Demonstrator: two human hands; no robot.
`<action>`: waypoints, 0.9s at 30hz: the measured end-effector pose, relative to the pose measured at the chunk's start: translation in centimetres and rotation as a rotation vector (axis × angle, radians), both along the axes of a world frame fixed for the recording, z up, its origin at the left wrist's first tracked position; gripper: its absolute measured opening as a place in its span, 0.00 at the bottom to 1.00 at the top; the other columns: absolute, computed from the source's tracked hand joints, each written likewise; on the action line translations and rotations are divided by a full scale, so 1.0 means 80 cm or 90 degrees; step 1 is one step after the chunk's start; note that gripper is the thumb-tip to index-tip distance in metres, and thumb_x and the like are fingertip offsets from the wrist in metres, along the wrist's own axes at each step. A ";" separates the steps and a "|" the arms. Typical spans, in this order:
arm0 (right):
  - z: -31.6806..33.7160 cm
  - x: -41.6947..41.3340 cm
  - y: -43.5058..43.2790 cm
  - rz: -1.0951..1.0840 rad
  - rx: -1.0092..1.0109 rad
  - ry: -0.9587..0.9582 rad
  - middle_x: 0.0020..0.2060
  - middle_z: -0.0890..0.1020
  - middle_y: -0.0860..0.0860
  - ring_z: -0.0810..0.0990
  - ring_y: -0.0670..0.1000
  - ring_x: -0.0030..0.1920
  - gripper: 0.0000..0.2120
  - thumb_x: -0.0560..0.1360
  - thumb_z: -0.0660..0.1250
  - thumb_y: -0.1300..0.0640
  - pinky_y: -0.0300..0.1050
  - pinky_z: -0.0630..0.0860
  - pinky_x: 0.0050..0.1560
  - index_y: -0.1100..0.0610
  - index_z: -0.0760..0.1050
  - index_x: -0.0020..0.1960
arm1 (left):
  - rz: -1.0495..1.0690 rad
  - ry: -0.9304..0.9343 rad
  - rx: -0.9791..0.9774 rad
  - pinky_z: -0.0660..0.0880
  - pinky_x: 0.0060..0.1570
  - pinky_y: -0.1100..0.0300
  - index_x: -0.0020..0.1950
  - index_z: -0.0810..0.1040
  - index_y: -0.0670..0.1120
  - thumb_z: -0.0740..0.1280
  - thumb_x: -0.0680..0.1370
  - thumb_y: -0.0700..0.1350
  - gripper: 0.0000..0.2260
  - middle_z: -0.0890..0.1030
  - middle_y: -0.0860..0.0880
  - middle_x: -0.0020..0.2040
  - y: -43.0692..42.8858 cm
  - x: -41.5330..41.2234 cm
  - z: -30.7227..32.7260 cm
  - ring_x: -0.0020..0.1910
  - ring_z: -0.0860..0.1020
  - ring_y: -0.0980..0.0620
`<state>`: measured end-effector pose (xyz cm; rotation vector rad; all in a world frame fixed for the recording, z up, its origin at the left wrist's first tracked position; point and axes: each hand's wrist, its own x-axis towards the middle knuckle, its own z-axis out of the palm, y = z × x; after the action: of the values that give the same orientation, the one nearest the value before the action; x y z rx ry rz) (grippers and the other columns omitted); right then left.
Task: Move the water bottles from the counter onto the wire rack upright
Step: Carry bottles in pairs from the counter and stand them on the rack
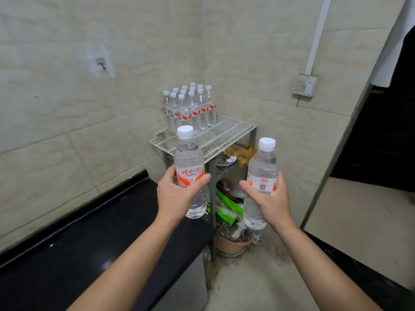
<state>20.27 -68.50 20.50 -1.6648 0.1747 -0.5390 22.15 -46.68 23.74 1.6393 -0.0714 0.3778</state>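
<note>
Now two bottles held, twelve racked bottles upright on wire rack.
Left hand fingers curl round left bottle, right hand fingers round right bottle.

Clear water bottles with white caps and red-white labels; white wire rack; black counter; beige tiled wall
</note>
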 end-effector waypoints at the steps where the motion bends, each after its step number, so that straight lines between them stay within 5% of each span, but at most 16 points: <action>1: -0.003 0.021 -0.011 -0.003 -0.002 -0.001 0.45 0.85 0.47 0.84 0.47 0.45 0.26 0.65 0.83 0.55 0.43 0.78 0.45 0.48 0.74 0.57 | 0.001 -0.002 -0.004 0.80 0.45 0.64 0.54 0.83 0.48 0.83 0.66 0.45 0.20 0.87 0.54 0.46 -0.012 0.023 -0.005 0.45 0.85 0.57; 12: 0.043 0.309 -0.097 0.015 -0.045 0.001 0.41 0.85 0.45 0.84 0.43 0.40 0.25 0.63 0.83 0.52 0.45 0.78 0.44 0.47 0.73 0.53 | 0.042 -0.011 -0.044 0.81 0.49 0.64 0.57 0.80 0.48 0.83 0.65 0.46 0.23 0.86 0.54 0.49 -0.099 0.299 0.021 0.47 0.84 0.60; 19: 0.078 0.450 -0.092 0.067 -0.006 -0.012 0.50 0.81 0.45 0.83 0.41 0.47 0.36 0.67 0.82 0.49 0.44 0.78 0.50 0.51 0.61 0.64 | 0.092 -0.023 -0.044 0.79 0.45 0.71 0.62 0.78 0.44 0.81 0.67 0.43 0.25 0.85 0.54 0.53 -0.104 0.406 0.038 0.47 0.83 0.64; 25: 0.047 0.565 -0.073 0.190 -0.020 0.001 0.48 0.81 0.45 0.82 0.36 0.41 0.34 0.69 0.80 0.51 0.31 0.74 0.38 0.49 0.62 0.65 | 0.196 0.020 -0.055 0.81 0.50 0.61 0.56 0.79 0.52 0.82 0.67 0.43 0.21 0.86 0.53 0.51 -0.112 0.475 0.005 0.48 0.84 0.60; 27: 0.035 0.605 -0.068 0.238 -0.012 0.010 0.47 0.82 0.45 0.83 0.38 0.41 0.34 0.69 0.80 0.52 0.35 0.77 0.40 0.49 0.62 0.65 | 0.238 0.038 -0.052 0.82 0.51 0.57 0.56 0.79 0.51 0.82 0.67 0.43 0.21 0.86 0.52 0.50 -0.113 0.500 -0.010 0.47 0.85 0.59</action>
<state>68.67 -73.91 23.29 -1.6691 -0.1295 -0.2447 62.12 -55.76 22.96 1.5799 0.2949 0.6074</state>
